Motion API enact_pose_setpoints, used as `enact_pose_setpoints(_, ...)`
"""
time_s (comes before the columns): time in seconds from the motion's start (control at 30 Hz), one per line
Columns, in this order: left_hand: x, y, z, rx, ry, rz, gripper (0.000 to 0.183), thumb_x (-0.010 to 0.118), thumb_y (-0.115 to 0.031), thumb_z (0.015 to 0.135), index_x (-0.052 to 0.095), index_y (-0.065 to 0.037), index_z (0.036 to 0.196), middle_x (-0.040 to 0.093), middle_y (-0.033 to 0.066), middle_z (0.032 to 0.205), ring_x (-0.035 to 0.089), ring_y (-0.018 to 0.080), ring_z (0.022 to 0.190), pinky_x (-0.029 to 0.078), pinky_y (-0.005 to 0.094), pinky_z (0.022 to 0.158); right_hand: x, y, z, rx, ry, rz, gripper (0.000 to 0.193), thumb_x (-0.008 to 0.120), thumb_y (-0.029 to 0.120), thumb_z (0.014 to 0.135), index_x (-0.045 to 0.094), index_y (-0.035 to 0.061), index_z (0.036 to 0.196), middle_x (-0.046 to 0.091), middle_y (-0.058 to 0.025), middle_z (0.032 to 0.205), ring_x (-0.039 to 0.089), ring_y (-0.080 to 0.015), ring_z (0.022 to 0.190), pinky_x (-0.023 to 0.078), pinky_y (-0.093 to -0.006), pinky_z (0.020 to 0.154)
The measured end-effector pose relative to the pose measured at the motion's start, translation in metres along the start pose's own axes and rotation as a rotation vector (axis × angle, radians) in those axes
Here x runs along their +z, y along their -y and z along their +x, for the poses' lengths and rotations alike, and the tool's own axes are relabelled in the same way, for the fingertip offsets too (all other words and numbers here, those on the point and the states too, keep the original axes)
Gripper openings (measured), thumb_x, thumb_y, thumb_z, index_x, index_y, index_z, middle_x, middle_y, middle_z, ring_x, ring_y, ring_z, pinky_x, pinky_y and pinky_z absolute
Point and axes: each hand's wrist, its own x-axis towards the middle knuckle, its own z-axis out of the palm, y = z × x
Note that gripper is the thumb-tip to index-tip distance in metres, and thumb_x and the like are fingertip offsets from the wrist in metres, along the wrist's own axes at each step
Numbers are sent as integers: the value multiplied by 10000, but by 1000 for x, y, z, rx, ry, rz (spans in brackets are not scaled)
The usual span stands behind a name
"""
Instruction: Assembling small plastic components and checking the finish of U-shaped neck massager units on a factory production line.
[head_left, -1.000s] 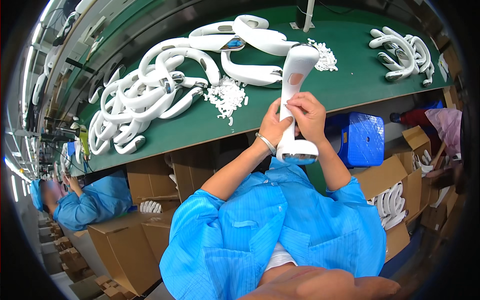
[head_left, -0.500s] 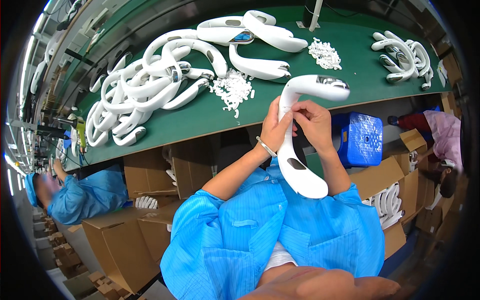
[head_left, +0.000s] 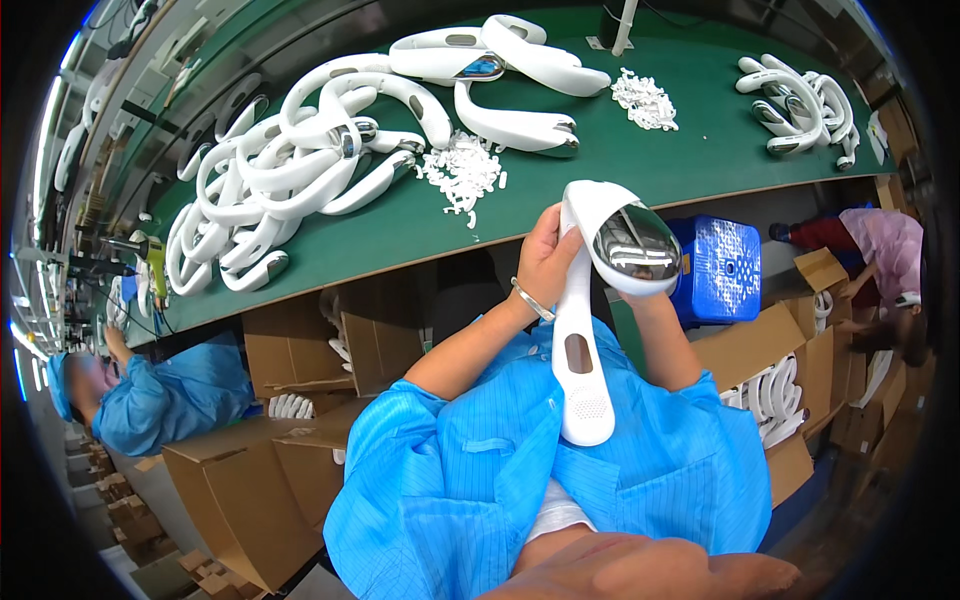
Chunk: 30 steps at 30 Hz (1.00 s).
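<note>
A white U-shaped neck massager (head_left: 577, 300) is held up in front of my chest, beyond the table's near edge. My left hand (head_left: 548, 258) is closed around its upper left part, with the thumb lying across the white band. One end, a shiny chrome pad (head_left: 636, 243), faces up at the upper right. The other end hangs down toward my jacket, showing a dark oval window and a patch of small holes. Behind the chrome end is my right hand (head_left: 645, 302); its fingers are hidden by the massager.
On the green table (head_left: 400, 230) lie a heap of white massagers (head_left: 290, 170), two piles of small white parts (head_left: 462, 172) and a smaller massager group at right. A blue stool (head_left: 722, 270) and open cartons (head_left: 230, 480) stand below. Two other people work at the sides.
The massager has been turned, so its chrome pad now faces up and its lower end points down my chest. My right hand has moved from beside my left hand to behind the chrome end.
</note>
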Motion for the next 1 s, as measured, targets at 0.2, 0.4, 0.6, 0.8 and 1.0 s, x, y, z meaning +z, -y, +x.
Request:
enact_pose_setpoints(0.2,6,20,9,-160,-107,-272,224,517,-89,920,509,2,1125,620,83,945,603,114,765,524,262,665,-16,-37,-2,233,-274,-248,199,559,-10,824,638,-30,1007,663,-67,899,602,-91,776,489,-230,675)
enact_pose_setpoints(0.4,21,29,45,-340,-196,-293,172,440,-131,962,476,-20,1088,599,94,871,598,130,689,528,265,599,-36,-19,3,443,-253,-4,476,503,287,941,426,22,1329,638,-123,1005,638,-145,811,534,-279,608)
enact_pose_setpoints(0.6,51,50,117,-126,-44,251,274,454,-190,938,468,-15,1149,606,168,931,617,258,727,499,342,667,-66,16,0,536,-158,382,406,588,185,859,485,-12,1198,627,-99,1009,642,-178,861,538,-320,770)
enact_pose_setpoints(0.8,38,11,140,248,62,898,415,636,-175,817,539,-64,1205,590,139,1140,611,238,945,518,322,686,-224,38,92,140,-641,-79,273,578,69,781,496,-21,1026,629,-167,849,650,-258,759,562,-390,652)
enact_pose_setpoints(1.0,-52,-50,180,103,-237,1398,342,586,-320,853,588,-28,1030,673,119,731,651,321,703,499,438,643,-368,97,174,120,-1017,-1172,332,550,195,840,493,4,1105,628,-178,887,662,-294,697,544,-404,527)
